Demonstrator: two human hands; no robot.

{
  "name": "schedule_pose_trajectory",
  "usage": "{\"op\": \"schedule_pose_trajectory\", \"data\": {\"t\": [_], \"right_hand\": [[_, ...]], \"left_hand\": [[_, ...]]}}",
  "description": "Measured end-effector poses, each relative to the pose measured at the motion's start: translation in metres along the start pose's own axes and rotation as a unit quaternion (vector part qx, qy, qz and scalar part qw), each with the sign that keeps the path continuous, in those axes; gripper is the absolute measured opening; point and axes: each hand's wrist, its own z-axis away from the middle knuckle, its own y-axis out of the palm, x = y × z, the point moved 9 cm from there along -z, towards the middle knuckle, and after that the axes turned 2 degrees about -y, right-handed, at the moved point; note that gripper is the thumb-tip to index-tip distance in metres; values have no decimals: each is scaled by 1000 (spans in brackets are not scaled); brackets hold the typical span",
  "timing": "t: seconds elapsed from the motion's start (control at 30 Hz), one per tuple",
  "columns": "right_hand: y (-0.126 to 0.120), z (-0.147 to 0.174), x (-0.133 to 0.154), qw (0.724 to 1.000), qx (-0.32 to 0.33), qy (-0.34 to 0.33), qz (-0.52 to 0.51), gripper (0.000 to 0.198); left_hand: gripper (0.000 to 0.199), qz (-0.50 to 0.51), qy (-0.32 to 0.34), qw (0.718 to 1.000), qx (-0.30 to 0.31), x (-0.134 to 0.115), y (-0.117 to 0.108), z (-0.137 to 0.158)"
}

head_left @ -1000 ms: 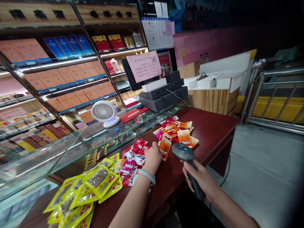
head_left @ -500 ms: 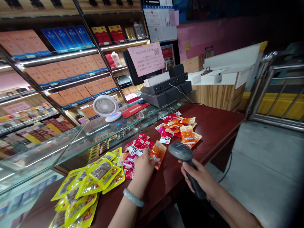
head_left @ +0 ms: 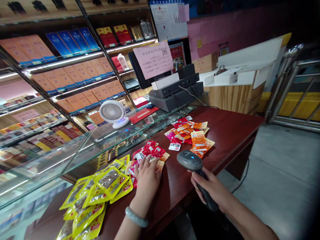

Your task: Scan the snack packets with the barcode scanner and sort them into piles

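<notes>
Over near sachets, my left hand lies fanned, seemingly empty.
Right hand wraps barcode scanner; careless left-hand sweeping might scatter sachets.

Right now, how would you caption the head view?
Left hand at the middle packet pile, right hand holding a barcode scanner.

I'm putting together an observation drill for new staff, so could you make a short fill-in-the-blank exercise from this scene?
1. The right hand grips a handheld ____.
2. The packets nearest the picture's bottom-left corner have ____ borders.
3. The left hand is at the ____ one of the three packet piles.
4. A round white ____ stands on the glass counter.

Missing words: barcode scanner; yellow; middle; fan.
</notes>
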Motion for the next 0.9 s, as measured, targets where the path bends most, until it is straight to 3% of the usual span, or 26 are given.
{"op": "schedule_pose_trajectory", "data": {"t": [0.1, 0.23, 0.37, 0.47, 0.7, 0.9], "right_hand": [[-5, 1, 4, 1000, -17, -5, 1, 40], [-10, 1, 5, 1000, -30, -1, 4, 41], [-14, 1, 6, 1000, -27, 2, 10, 43], [-19, 2, 9, 999, -37, -2, 10, 43], [-22, 4, 20, 998, -55, -26, 3, 42], [-7, 6, 18, 999, -4, -32, -12, 38]], "left_hand": [[39, 29, 26, 999, -27, -32, 4, -27], [56, 15, 12, 1000, -13, -66, 27, -72], [60, -8, -29, 999, 44, -78, 52, -105], [59, -9, -40, 998, 56, -76, 55, -114], [46, 39, -12, 996, 85, -56, 40, -86], [44, 86, 0, 992, 96, -46, 29, -36]]}}
